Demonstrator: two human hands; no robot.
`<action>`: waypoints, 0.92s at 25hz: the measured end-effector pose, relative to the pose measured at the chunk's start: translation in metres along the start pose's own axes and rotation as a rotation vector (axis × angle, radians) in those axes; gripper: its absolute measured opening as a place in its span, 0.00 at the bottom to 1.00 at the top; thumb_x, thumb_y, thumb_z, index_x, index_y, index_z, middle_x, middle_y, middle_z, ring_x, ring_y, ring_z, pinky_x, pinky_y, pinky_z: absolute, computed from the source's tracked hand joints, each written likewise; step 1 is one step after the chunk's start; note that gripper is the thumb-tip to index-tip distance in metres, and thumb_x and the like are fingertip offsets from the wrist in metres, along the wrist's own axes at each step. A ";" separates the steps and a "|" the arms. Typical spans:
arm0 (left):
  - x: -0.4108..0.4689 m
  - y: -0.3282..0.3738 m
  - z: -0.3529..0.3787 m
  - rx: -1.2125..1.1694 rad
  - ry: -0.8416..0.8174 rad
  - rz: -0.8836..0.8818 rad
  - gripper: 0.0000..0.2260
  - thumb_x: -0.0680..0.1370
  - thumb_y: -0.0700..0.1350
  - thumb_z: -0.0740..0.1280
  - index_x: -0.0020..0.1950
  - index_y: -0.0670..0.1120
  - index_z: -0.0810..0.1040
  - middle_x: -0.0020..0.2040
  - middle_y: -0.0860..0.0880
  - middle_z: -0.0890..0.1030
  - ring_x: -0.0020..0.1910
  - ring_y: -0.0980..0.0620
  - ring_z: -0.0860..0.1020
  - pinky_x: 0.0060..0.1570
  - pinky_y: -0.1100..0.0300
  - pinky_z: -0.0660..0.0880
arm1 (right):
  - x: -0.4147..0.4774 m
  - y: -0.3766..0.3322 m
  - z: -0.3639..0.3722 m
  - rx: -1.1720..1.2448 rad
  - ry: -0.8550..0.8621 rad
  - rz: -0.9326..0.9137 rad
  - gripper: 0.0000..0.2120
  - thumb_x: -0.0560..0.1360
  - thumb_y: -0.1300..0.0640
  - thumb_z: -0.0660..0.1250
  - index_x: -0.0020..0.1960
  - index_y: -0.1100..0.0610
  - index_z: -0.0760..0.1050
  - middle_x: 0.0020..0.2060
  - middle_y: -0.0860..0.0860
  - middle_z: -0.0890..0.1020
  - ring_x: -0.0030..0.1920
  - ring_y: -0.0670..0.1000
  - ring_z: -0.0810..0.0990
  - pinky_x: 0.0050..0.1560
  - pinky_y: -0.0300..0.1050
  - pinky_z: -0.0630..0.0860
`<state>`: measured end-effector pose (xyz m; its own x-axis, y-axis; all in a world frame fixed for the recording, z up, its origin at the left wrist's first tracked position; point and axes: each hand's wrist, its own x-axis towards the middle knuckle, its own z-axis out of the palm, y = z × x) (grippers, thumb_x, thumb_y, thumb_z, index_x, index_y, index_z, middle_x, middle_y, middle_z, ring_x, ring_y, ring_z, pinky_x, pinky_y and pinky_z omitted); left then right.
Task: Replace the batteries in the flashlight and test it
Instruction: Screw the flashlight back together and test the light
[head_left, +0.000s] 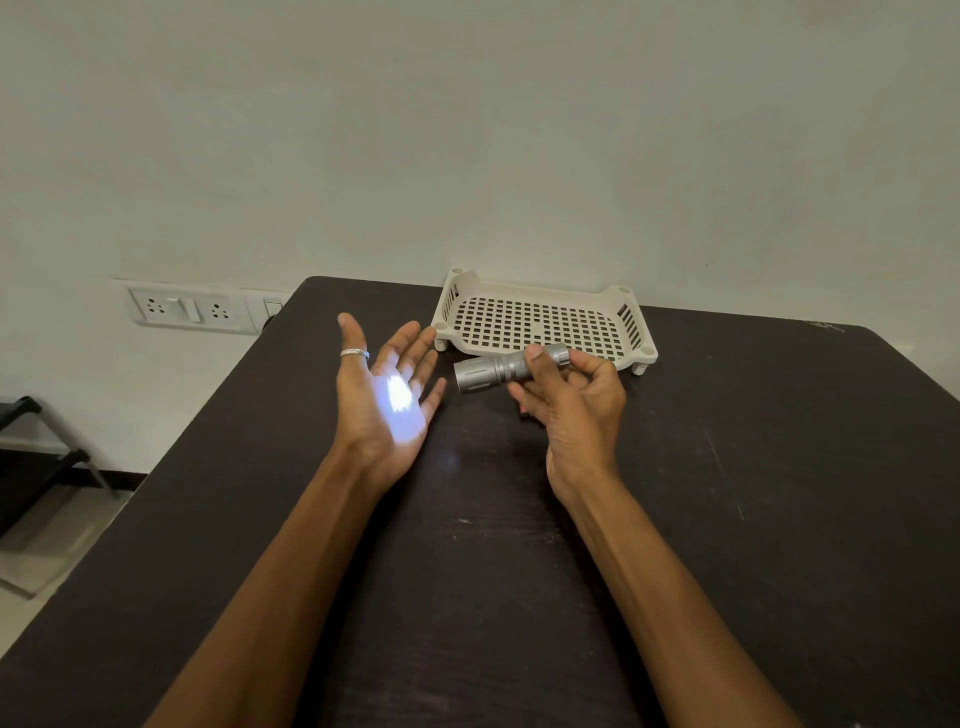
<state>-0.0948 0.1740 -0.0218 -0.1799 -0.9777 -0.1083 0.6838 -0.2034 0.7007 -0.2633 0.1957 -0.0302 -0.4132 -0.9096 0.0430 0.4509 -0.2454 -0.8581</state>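
Note:
A silver flashlight (493, 370) is held level above the dark table (727, 467), its head pointing left. My right hand (571, 400) grips its rear half, thumb on top near the tail end. The light is on: a bright white-blue spot falls on the palm of my left hand (387, 395). That hand is held up flat with fingers spread, palm facing the flashlight head, a short gap away; a silver ring sits on its thumb. A small reddish object (523, 413) peeks out on the table under my right fingers, mostly hidden.
A cream perforated plastic tray (540, 319) stands on short legs at the table's far edge against the wall, just behind the flashlight. A wall socket panel (189, 310) lies left of the table. A dark stand (31, 457) sits on the floor at left.

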 end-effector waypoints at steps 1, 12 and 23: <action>0.001 0.002 0.000 -0.023 0.005 -0.005 0.39 0.75 0.73 0.54 0.76 0.48 0.68 0.75 0.48 0.71 0.77 0.50 0.64 0.76 0.48 0.57 | 0.000 0.000 0.001 0.004 -0.007 -0.009 0.18 0.73 0.62 0.77 0.56 0.59 0.72 0.48 0.57 0.87 0.49 0.57 0.88 0.43 0.48 0.85; 0.003 0.007 -0.004 -0.092 0.005 -0.014 0.39 0.74 0.74 0.54 0.74 0.48 0.71 0.77 0.47 0.69 0.79 0.47 0.61 0.76 0.44 0.55 | 0.006 -0.006 -0.005 0.044 0.025 -0.067 0.16 0.74 0.64 0.75 0.54 0.57 0.71 0.54 0.60 0.85 0.52 0.54 0.87 0.45 0.46 0.84; 0.005 0.005 -0.011 -0.069 -0.066 -0.020 0.38 0.73 0.75 0.57 0.72 0.49 0.73 0.74 0.48 0.73 0.77 0.48 0.64 0.77 0.44 0.53 | 0.011 -0.006 -0.009 0.059 0.001 -0.036 0.14 0.76 0.62 0.75 0.54 0.56 0.71 0.45 0.53 0.88 0.50 0.55 0.88 0.44 0.47 0.84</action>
<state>-0.0848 0.1679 -0.0269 -0.2389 -0.9682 -0.0739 0.7264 -0.2287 0.6482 -0.2771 0.1900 -0.0292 -0.4306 -0.8996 0.0726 0.4820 -0.2972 -0.8242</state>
